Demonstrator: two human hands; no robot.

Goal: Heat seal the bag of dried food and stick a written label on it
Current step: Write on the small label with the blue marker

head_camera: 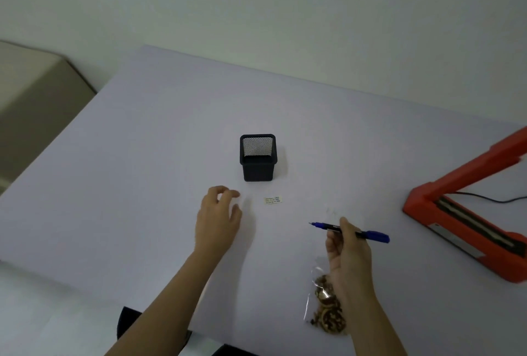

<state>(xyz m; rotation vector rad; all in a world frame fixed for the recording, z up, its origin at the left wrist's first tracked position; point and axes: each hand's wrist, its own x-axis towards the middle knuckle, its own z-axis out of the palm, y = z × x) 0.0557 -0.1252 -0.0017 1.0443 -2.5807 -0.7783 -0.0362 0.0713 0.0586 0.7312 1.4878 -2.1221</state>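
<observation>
Left hand: the left hand [218,220] reaches out above the table, fingers loosely curled and a little apart, thumb clear of the forefinger, holding nothing.
Right hand: the right hand [346,253] pinches a pen [373,235] between thumb and curled fingers, the fine tip pointing left past the fingertips and the capped end sticking out to the right.
Pen: slim, with a dark barrel and glossy blue plastic ends.
Label: a small pale rectangular label [273,200] lies flat just right of the left fingertips and beyond the pen tip. It carries lines of writing too small to read.
Bag: a clear, crinkled plastic bag [328,313] lies flat, nearer the person than the right fingers and partly under that wrist. Brown, lumpy dried pieces fill its near end, and its far end reaches towards the pen. Whether its mouth is sealed cannot be told.
Pen holder: a square black wire-mesh pen holder [258,162] stands upright just beyond the left fingertips.
Heat sealer: an orange-red plastic heat sealer [422,201] sits well right of the right fingers, its arm raised above a long grey strip, with a thin black cable [484,197] behind it.
Table: a smooth, matt, pale lilac table [142,156] carries everything.
</observation>
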